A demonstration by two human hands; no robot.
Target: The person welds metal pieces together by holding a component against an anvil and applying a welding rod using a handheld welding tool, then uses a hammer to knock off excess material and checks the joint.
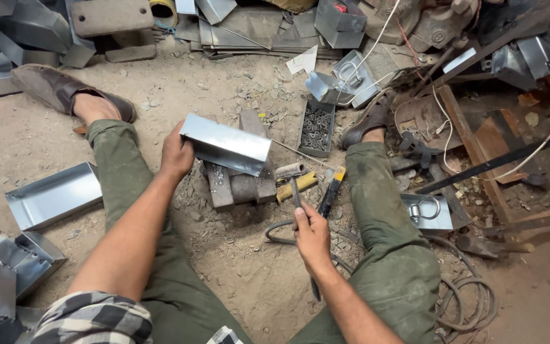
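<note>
Left grip [176, 156] pinches folded sheet-metal piece [226, 143] by its edge; right grip [311, 232] clasps hammer [293, 185].

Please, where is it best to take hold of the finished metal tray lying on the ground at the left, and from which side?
Probably the near long wall of the metal tray, taken from above. It lies flat and open side up on the dirt, so its raised wall gives a pinchable edge. The left hand holds the folded sheet piece; the right hand holds the hammer.

We sit on the dirt floor [237, 267], our left hand [177, 155] gripping a folded, shiny sheet-metal channel [226, 144] over a dark steel block [240, 185]. Our right hand [311, 233] holds a metal-headed hammer [291, 173] (head just beside the block). A small tray of dark washers [316, 127] lies beyond.
</note>
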